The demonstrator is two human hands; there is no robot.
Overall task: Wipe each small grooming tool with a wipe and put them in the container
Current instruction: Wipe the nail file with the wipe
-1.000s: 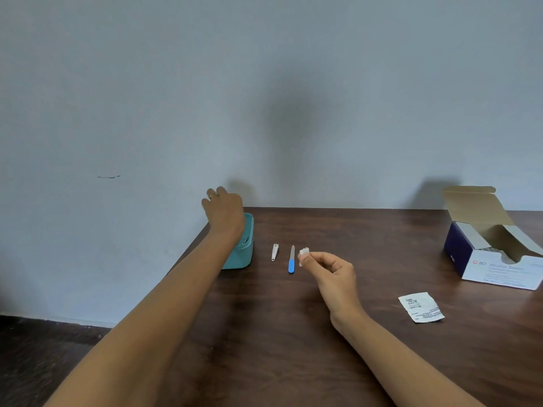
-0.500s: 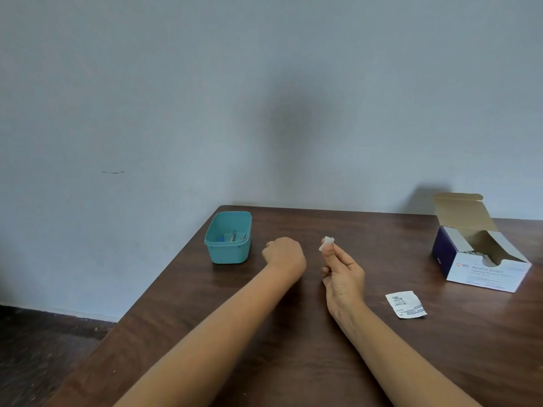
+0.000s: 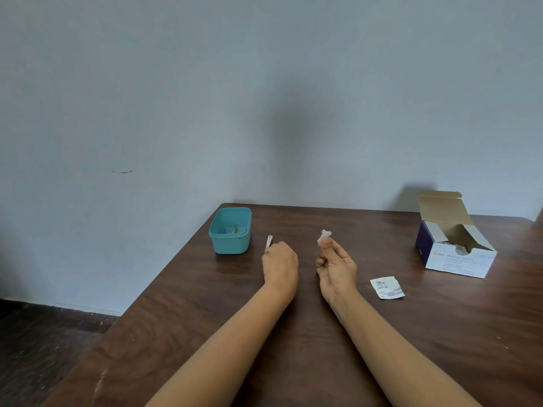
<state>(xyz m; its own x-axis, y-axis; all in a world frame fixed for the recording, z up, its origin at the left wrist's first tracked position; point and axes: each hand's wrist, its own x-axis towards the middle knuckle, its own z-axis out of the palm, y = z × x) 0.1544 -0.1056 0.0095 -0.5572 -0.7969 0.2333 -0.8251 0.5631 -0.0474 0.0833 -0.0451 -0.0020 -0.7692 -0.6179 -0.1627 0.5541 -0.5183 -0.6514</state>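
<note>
One nail clipper (image 3: 269, 241) pokes out beyond my closed left hand (image 3: 279, 264); I judge it pinched there, unwiped. My right hand (image 3: 335, 264) pinches one crumpled wipe (image 3: 323, 235), well right of that grip. Left of it, one teal container (image 3: 230, 230) holds some tools, too blurred to count. One file is unseen.

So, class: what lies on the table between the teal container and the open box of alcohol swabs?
The head view shows both hands: left hand gripping a small metal tool, right hand pinching a wipe.
</note>
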